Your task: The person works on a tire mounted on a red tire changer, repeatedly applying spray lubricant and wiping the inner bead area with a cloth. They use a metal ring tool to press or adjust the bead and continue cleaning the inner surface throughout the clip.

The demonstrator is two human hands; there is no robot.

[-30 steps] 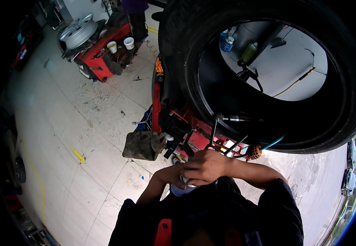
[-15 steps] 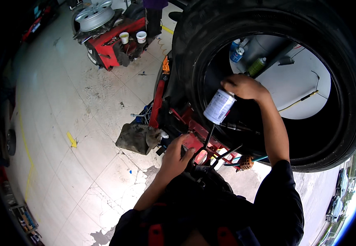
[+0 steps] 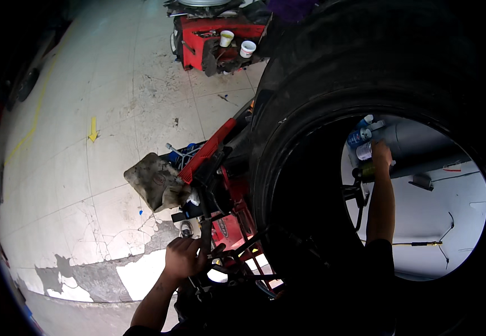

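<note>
A large black tire stands upright in front of me on the right. My right arm reaches through its opening, and my right hand is closed on a small white can. The can is beside a blue can, on the far side of the tire, with a green can just below. Lower left, my left hand is curled against a black metal bar of a red frame. Its fingers look wrapped round the bar, though their tips are partly hidden.
A dirty grey cloth hangs beside a red bar and a cross-shaped lug wrench. Farther off, a red machine bears two white cups. An air hose with a brass fitting shows through the tire.
My right hand has carried the white can through the tire opening to the other cans. My left hand has gone from open beside the frame to closed at the black bar. My view has shifted.
</note>
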